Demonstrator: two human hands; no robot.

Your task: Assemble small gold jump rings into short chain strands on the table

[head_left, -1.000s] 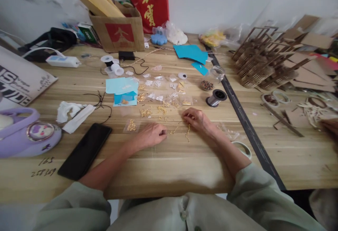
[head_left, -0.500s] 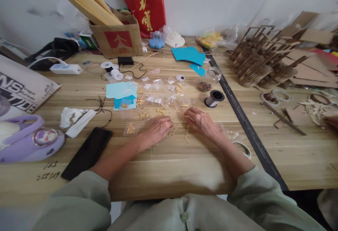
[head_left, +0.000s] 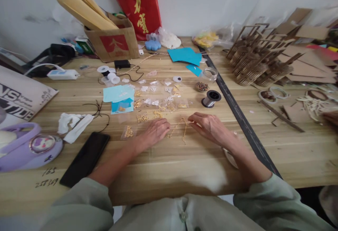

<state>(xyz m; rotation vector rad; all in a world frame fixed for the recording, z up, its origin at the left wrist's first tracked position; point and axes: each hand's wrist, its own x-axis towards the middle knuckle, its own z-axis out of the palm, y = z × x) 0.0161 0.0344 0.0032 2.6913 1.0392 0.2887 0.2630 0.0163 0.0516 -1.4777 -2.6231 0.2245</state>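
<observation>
A thin gold chain (head_left: 184, 132) lies in a bent line on the wooden table, between my two hands. My left hand (head_left: 157, 129) rests just left of it with the fingers curled together; what they pinch, if anything, is hidden. To the right, my right hand (head_left: 207, 125) hovers close to the chain's upper bend, thumb and fingers slightly apart, with nothing visible in them. Beyond my hands are small bags of gold beads (head_left: 142, 118) and silver-coloured pieces (head_left: 151, 102). A bag of gold beads (head_left: 129, 132) sits left of my left hand.
A spool of wire (head_left: 211, 98) stands beyond my right hand. A black phone (head_left: 86, 159) lies by my left forearm, near white cloth strips (head_left: 77, 129). A dark strip (head_left: 235, 113) crosses the table at right. Brown lattice baskets (head_left: 249, 62) and a cardboard box (head_left: 113, 43) stand farther back.
My right hand has moved right, off the chain's upper bend, which now shows uncovered. My left hand stays nearly in place. The view has shifted slightly.
</observation>
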